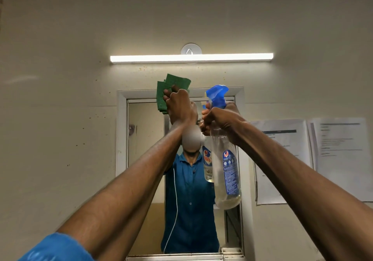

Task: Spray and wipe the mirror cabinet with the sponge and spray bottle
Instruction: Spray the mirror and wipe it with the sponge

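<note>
Here, your stock at this moment. Left hand (180, 104): raised to the top edge of the mirror (145, 160), fingers (167, 95) curled tight on a green sponge (171, 88); the sponge sits folded, its upper part above the white frame (121, 131), its lower part against the glass. It looks thin, soft and light, likely to crumple; take it flat across the palm if you want broad contact. Right hand (220, 120): raised beside the left, close to it, fingers wrapped round the neck of the bottle (227, 172), just under the blue trigger head (219, 95). Whether a finger rests on the trigger you cannot tell. The bottle hangs upright before the right side of the mirror; clear plastic, smooth, a little pale liquid at the bottom, so probably light and easy to swing. The neck is the sound place to hold it; the labelled body could slip if wet. Also present: a lit tube lamp (191, 58) above, papers (341, 156) on the wall at right.
</note>
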Demonstrator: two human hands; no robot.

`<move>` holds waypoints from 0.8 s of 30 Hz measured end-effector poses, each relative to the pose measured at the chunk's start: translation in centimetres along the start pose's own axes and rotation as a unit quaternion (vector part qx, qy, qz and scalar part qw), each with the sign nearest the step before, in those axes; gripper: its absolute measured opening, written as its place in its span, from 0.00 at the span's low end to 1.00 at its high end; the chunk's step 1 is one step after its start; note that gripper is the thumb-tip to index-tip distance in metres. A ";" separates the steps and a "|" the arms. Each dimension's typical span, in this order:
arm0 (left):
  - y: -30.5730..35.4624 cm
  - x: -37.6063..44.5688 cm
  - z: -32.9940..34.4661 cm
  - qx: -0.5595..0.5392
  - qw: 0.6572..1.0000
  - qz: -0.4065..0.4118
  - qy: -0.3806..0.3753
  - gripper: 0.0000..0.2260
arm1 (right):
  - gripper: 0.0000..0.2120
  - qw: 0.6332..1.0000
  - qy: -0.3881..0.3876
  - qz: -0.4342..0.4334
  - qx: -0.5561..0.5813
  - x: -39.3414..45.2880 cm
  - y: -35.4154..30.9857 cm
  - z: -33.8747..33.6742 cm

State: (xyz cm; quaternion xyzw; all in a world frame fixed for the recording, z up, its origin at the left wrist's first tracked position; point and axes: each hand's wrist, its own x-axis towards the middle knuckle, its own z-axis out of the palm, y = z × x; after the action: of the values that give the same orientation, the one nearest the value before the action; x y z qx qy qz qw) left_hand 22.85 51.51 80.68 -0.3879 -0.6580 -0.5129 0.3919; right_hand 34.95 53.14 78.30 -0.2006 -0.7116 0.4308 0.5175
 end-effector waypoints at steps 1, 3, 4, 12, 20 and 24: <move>0.3 -0.1 0.1 0.002 1.000 0.001 0.000 0.20 | 0.15 1.000 0.000 -0.005 -0.003 -0.1 0.0 -0.2; 0.8 -0.3 0.5 0.008 1.000 0.005 -0.002 0.22 | 0.12 1.000 0.003 -0.014 -0.006 -0.1 0.1 -0.7; 1.1 -0.5 0.6 0.011 1.000 0.007 -0.005 0.22 | 0.12 1.000 0.006 -0.015 -0.012 0.0 0.2 -1.0; 4.5 -1.3 1.7 0.015 0.999 0.040 -0.032 0.25 | 0.16 0.998 0.057 0.001 -0.014 0.6 1.1 -4.7; 8.8 -2.9 4.4 -0.021 0.991 0.121 -0.057 0.25 | 0.14 0.997 0.068 0.000 -0.020 0.5 1.8 -8.9; 9.2 -3.4 5.3 -0.020 0.983 0.174 -0.049 0.25 | 0.15 0.997 0.070 0.007 -0.029 0.8 2.4 -10.3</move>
State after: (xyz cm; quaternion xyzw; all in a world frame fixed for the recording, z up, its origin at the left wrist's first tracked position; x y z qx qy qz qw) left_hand 31.99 57.94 80.13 -0.5286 -0.5889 -0.4302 0.4344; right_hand 43.62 59.20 77.67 -0.2504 -0.6848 0.3984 0.5565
